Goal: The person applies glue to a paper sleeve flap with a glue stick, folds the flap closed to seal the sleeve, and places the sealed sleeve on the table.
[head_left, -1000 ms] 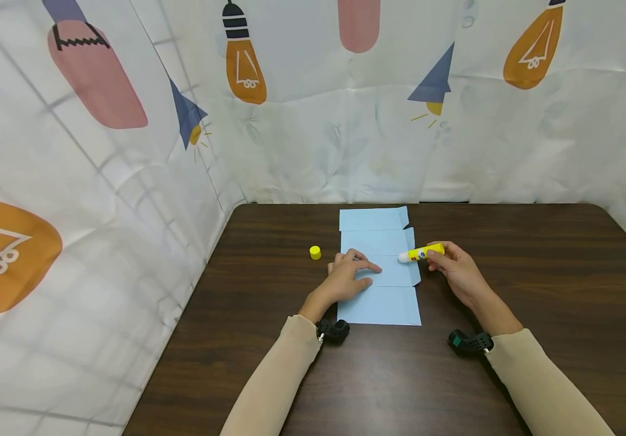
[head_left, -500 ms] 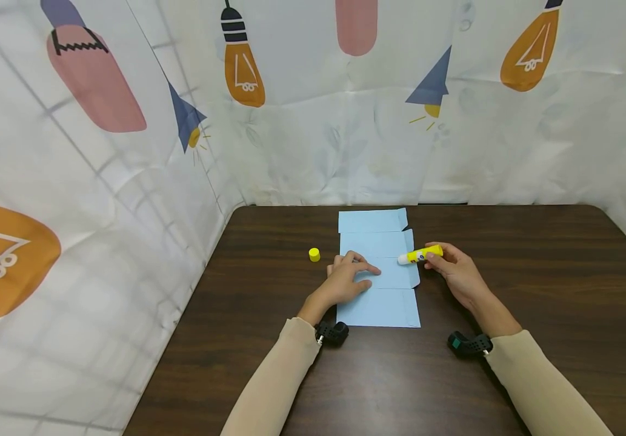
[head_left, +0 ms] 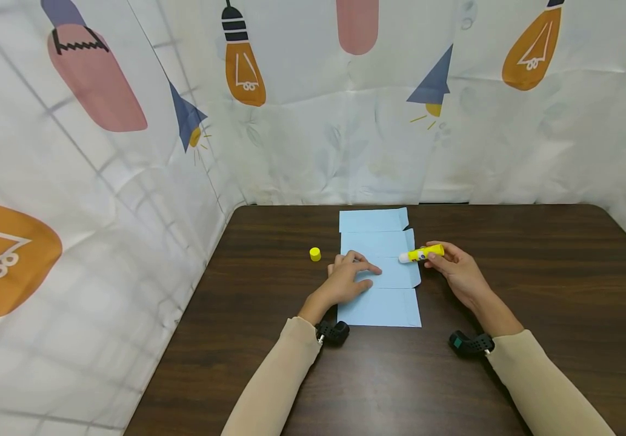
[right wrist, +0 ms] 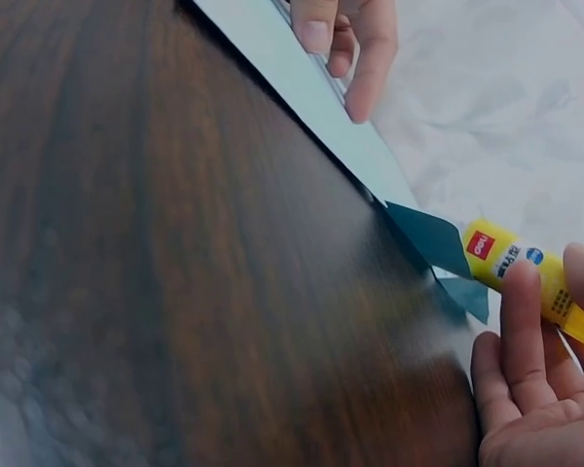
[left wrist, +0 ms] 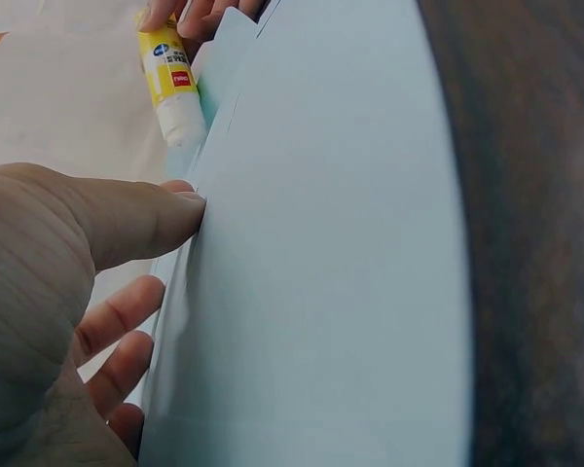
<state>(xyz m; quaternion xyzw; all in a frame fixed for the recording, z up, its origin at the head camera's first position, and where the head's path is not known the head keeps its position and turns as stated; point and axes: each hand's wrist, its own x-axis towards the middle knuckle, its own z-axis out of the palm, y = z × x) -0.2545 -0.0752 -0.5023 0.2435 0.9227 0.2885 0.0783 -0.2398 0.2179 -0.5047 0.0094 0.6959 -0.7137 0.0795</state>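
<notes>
A person's left hand (head_left: 345, 278), its fingers spread and grasping nothing, rests on a creased sheet of light blue paper (head_left: 383, 307) lying on a dark desk (head_left: 542, 260). The fingers of the right hand (head_left: 462, 275) pinch an uncapped glue stick (head_left: 429, 252), its white tip over the paper's right side; whether the tip touches cannot be told. The yellow cap (head_left: 315, 254) sits on the desk, left of the paper.

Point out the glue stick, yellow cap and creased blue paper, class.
Glue stick (head_left: 422, 253): head view, middle of barrel.
Yellow cap (head_left: 315, 255): head view, its side.
Creased blue paper (head_left: 396, 275): head view, second panel from near edge.
</notes>
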